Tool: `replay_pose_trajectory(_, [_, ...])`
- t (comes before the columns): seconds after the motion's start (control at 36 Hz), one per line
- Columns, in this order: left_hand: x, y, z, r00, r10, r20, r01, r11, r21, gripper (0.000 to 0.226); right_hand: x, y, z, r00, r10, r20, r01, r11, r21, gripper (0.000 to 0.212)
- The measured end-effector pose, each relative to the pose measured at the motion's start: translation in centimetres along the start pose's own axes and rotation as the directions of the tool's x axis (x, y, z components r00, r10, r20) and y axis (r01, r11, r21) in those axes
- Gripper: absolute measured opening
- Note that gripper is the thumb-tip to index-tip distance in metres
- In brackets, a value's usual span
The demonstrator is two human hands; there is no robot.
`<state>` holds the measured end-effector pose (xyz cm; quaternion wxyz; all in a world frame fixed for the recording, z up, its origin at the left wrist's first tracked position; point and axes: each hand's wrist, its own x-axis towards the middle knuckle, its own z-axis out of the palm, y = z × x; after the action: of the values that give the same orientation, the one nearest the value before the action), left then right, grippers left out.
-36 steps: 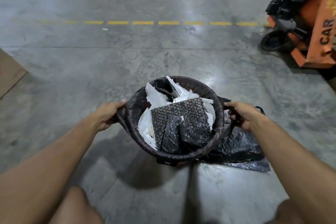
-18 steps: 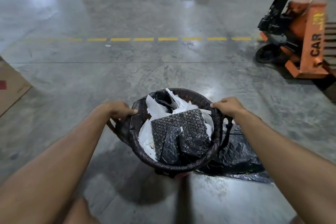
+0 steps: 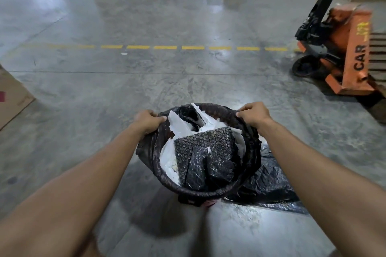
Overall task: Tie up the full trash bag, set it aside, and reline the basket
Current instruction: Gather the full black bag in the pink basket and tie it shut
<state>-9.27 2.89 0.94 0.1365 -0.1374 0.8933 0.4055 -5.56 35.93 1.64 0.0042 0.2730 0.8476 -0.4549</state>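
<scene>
My left hand (image 3: 147,120) and right hand (image 3: 253,114) each pinch the black plastic trash bag (image 3: 146,148) at opposite sides of the dark round woven basket (image 3: 208,192) on the concrete floor (image 3: 188,81), ready to gather its mouth over the bubble-wrap and paper waste for tying.

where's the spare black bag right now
In the head view the spare black bag lies flat on the concrete floor, lower right of centre, tucked against the right side of the basket and partly under the right forearm.

Head-worn, forward-down, apparently close above floor (image 3: 188,81)
</scene>
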Motion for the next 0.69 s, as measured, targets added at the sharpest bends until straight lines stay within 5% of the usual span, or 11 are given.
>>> replay_pose_trajectory(0.14, [0.1, 0.4, 0.6, 1.000, -0.002, 0.009, 0.004, 0.965, -0.261, 0.022, -1.2, 0.2, -0.7, 0.986, -0.160, 0.053, 0.143, 0.961, 0.236, 0.014])
replay_pose_trajectory(0.31, [-1.9, 0.5, -0.7, 0.988, 0.127, 0.083, -0.050, 0.791, -0.609, 0.032, -2.7, 3.2, -2.6, 0.974, -0.191, 0.122, 0.143, 0.936, 0.323, 0.020])
replay_pose_trajectory(0.44, [-3.2, -2.5, -3.0, 0.993, 0.066, 0.094, 0.012, 0.753, -0.658, 0.027, -2.9, 6.8, -3.8, 0.998, -0.009, 0.058, -0.008, 0.959, 0.282, 0.020])
replay_pose_trajectory(0.47, [-3.7, -3.1, -3.3, 0.991, 0.055, 0.121, 0.039, 0.751, -0.659, 0.021, -3.6, 7.0, -4.0, 0.994, 0.047, 0.097, -0.071, 0.961, 0.268, 0.017])
replay_pose_trajectory(0.58, [-6.9, -6.2, -3.0, 0.953, 0.027, 0.303, 0.145, 0.835, -0.531, 0.015, -7.7, 6.7, -4.5, 0.928, 0.164, 0.336, -0.217, 0.968, 0.126, 0.101])
replay_pose_trajectory(0.69, [-10.3, -7.8, -1.4, 0.864, 0.109, 0.491, 0.160, 0.866, -0.474, 0.026, -12.4, 6.4, -4.6, 0.800, 0.109, 0.590, -0.172, 0.984, 0.052, 0.090])
